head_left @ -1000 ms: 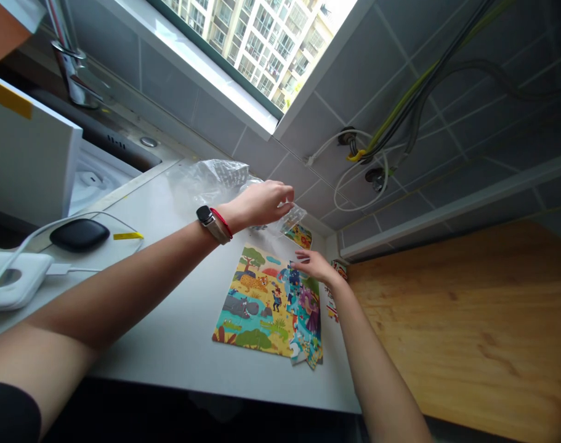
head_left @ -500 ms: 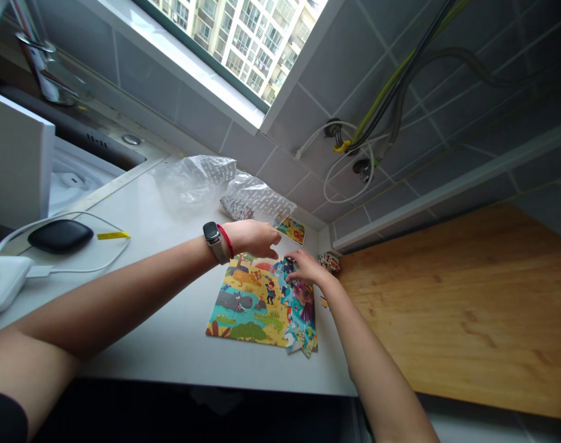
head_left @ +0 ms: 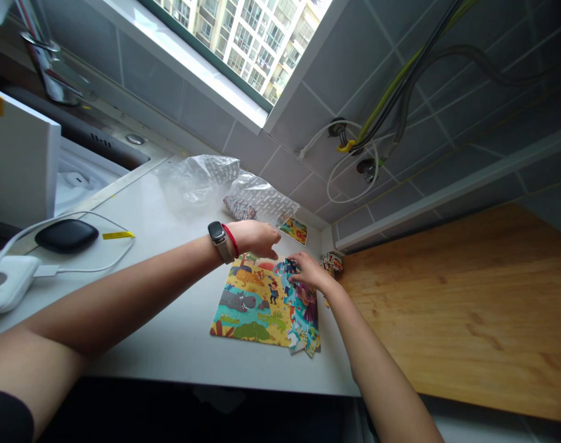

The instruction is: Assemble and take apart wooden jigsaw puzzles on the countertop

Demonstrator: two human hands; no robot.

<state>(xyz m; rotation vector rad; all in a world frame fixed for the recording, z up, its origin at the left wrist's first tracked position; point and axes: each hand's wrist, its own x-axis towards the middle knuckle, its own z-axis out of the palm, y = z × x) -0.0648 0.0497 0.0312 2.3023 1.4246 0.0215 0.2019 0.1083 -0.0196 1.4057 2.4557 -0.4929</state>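
A jigsaw puzzle (head_left: pixel 252 307) with animals by blue water lies flat on the white counter. Loose blue and purple puzzle pieces (head_left: pixel 303 307) are strewn and stacked over its right side. My right hand (head_left: pixel 308 271) is at the upper right of the puzzle, thumb and fingers curved around dark blue pieces and touching them. My left hand (head_left: pixel 259 240), with a watch and red bracelet at the wrist, hovers over the top edge. Its thumb and forefinger are apart with nothing visible between them; the other fingers are partly hidden. Behind it lies a small picture card (head_left: pixel 294 229).
A clear plastic bag (head_left: pixel 206 175) lies by the tiled wall. On the left are a black oval case (head_left: pixel 66 236), a white charger (head_left: pixel 12 283) with its cable, and the sink. A wooden board (head_left: pixel 460 307) borders the right side, with a crumpled packet (head_left: pixel 332 263) at its corner.
The whole view has shifted slightly, so everything sits a little further right. Both hands keep nearly the same place over the puzzle.
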